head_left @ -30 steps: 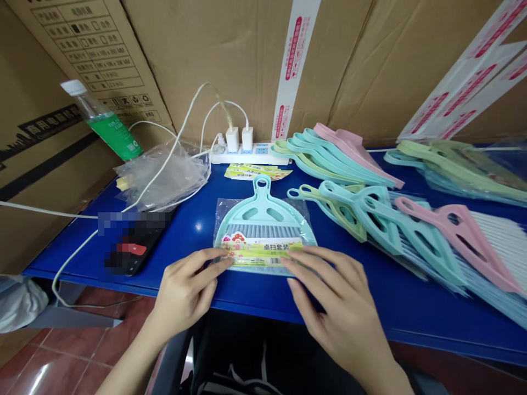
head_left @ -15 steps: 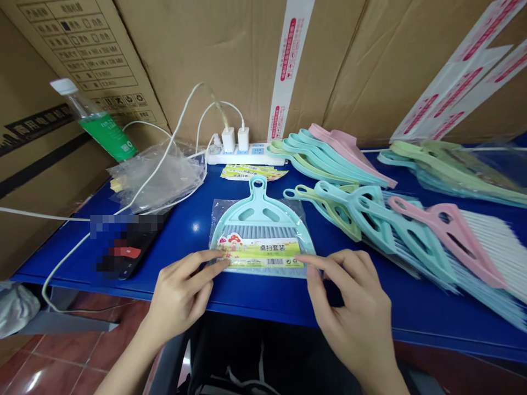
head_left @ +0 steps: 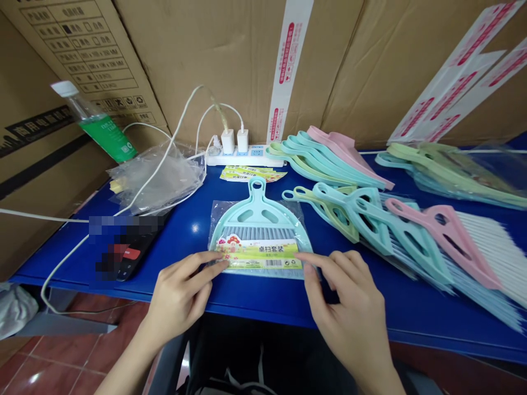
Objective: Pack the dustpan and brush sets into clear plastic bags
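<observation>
A light-blue dustpan (head_left: 258,204) with a grey-bristled brush in it lies in a clear bag, handle pointing away from me. Across its lower part sits a green and yellow printed card (head_left: 257,253). My left hand (head_left: 183,293) touches the card's left end with its fingertips, the fingers apart. At the right end, the index finger of my right hand (head_left: 348,304) rests on the card's edge, with the thumb just below and apart from it. Neither hand grips anything.
Brushes (head_left: 403,225) and stacked dustpans (head_left: 329,159) lie at the right. More cards (head_left: 247,174) are before a power strip (head_left: 247,159). Clear bags (head_left: 160,175), white cables, a bottle (head_left: 107,137) and a dark, partly blurred object (head_left: 140,247) occupy the left.
The view has shifted very slightly. My right thumb and fingers have moved a little to the left; both hands stay at the card's ends.
</observation>
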A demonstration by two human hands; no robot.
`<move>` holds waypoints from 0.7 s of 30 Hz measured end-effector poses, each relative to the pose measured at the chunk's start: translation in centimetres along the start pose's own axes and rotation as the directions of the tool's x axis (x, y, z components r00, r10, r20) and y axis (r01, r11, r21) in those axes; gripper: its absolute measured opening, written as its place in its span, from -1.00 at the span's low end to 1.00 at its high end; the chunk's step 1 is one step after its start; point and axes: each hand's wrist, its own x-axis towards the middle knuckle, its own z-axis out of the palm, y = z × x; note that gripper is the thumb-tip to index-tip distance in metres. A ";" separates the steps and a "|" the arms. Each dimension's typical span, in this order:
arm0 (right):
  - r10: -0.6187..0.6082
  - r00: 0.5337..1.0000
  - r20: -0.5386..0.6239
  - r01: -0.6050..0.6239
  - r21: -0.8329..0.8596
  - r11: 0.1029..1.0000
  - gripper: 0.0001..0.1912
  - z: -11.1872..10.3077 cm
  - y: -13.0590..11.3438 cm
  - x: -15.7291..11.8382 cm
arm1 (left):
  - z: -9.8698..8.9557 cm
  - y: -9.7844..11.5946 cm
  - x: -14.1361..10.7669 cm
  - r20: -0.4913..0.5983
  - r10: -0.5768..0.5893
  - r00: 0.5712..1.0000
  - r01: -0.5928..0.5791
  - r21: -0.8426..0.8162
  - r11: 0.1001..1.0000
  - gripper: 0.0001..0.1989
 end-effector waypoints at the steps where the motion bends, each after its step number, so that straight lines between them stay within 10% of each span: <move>1: 0.006 1.000 0.007 -0.006 -0.001 1.000 -0.74 0.0 0.0 0.0 | 0.0 0.0 0.0 -0.001 -0.005 1.000 0.005 -0.005 1.000 -0.67; 21: 0.057 0.998 0.026 -0.057 0.002 0.998 -0.80 -0.1 0.1 0.1 | 0.0 0.0 0.0 0.007 -0.005 1.000 0.005 -0.008 1.000 -0.67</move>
